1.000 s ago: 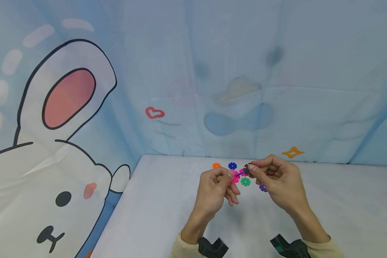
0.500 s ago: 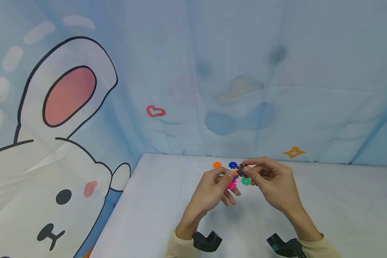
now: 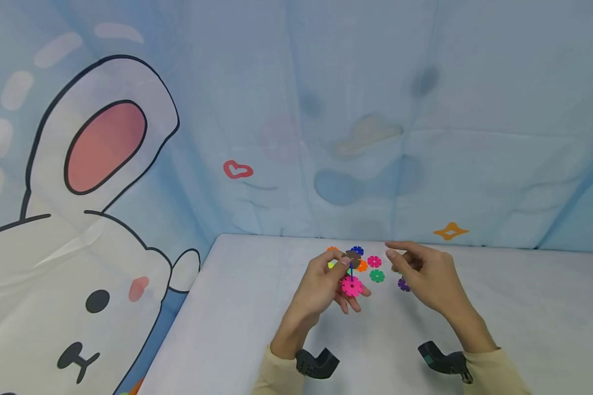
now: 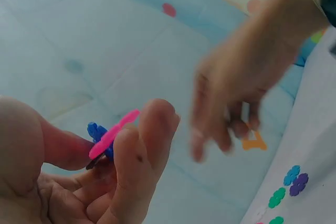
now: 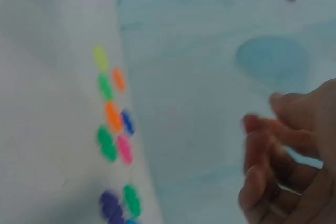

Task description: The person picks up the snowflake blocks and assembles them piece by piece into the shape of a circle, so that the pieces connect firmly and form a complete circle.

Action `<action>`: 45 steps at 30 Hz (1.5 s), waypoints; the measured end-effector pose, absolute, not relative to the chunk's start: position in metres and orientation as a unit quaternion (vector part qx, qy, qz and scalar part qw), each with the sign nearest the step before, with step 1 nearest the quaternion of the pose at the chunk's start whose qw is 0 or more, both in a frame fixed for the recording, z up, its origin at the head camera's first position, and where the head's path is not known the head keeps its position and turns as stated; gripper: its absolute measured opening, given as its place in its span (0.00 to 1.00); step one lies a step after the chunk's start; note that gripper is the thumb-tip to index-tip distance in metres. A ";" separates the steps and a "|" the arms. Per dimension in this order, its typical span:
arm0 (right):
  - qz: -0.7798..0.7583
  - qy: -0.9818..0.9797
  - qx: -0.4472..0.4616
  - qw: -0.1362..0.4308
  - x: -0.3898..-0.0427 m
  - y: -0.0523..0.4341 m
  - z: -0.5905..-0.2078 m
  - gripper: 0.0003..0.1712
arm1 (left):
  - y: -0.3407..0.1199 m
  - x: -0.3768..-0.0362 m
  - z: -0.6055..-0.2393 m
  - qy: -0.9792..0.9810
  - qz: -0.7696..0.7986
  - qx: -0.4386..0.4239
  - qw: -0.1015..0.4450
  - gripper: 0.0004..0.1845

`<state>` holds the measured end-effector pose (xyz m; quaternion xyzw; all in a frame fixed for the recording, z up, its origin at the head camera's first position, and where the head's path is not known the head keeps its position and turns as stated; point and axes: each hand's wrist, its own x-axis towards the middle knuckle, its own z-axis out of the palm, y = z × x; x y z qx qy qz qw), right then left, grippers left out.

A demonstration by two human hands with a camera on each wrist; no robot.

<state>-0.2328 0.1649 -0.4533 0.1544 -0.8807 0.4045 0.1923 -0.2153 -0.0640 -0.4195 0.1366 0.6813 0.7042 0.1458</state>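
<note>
Left hand (image 3: 326,285), fingers curled, pinching a small joined piece of snowflake discs: pink disc (image 3: 352,286) at the near end, blue disc on edge in the middle, brown disc (image 3: 352,258) at the far end. In the left wrist view, same piece (image 4: 113,135) clamped between thumb (image 4: 63,148) and fingertips (image 4: 152,129), pink disc tilted, blue disc (image 4: 97,131) just behind it. Held above the white table (image 3: 257,307), near the loose discs lying beyond the fingertips.

Just past the left hand, scattered flat on the table: orange disc (image 3: 362,266) touching distance from the held piece, dark blue disc (image 3: 357,250) farther back, second pink disc (image 3: 374,261) and green disc (image 3: 376,275) lying between the two hands, purple disc (image 3: 403,285) just beside the right palm.

Right hand (image 3: 425,274) to the right, holding nothing, fingers loosely spread and only slightly bent, apart from the left hand and from the held piece, hovering over the discs. Blurred in both wrist views; fingers (image 5: 273,145) seen loose and unclenched, with coloured discs (image 5: 113,124) in a row on the table to their left.

Cream sleeves (image 3: 494,373) and black wrist mounts (image 3: 316,363) at the near edge.
</note>
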 end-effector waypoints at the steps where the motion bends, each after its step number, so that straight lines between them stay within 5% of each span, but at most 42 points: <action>1: 0.384 -0.895 0.141 0.177 -0.237 0.168 -0.460 0.18 | -0.065 -0.216 -0.419 0.679 0.707 0.133 0.145 0.12; 6: 0.290 -0.942 0.155 0.071 -0.254 0.172 -0.501 0.26 | -0.068 -0.219 -0.420 0.668 0.717 0.130 0.150 0.10; 10: 0.243 -0.950 0.189 0.041 -0.256 0.164 -0.519 0.25 | -0.066 -0.219 -0.418 0.659 0.723 0.138 0.156 0.10; 25: 0.258 -0.951 0.137 0.106 -0.250 0.141 -0.525 0.03 | -0.065 -0.212 -0.413 0.658 0.724 0.147 0.147 0.11; 36: 0.278 -0.946 0.117 0.117 -0.253 0.142 -0.530 0.07 | -0.062 -0.211 -0.414 0.639 0.742 0.140 0.148 0.19; 45: 0.307 -0.945 0.101 0.057 -0.258 0.146 -0.531 0.16 | -0.064 -0.210 -0.413 0.640 0.737 0.150 0.157 0.16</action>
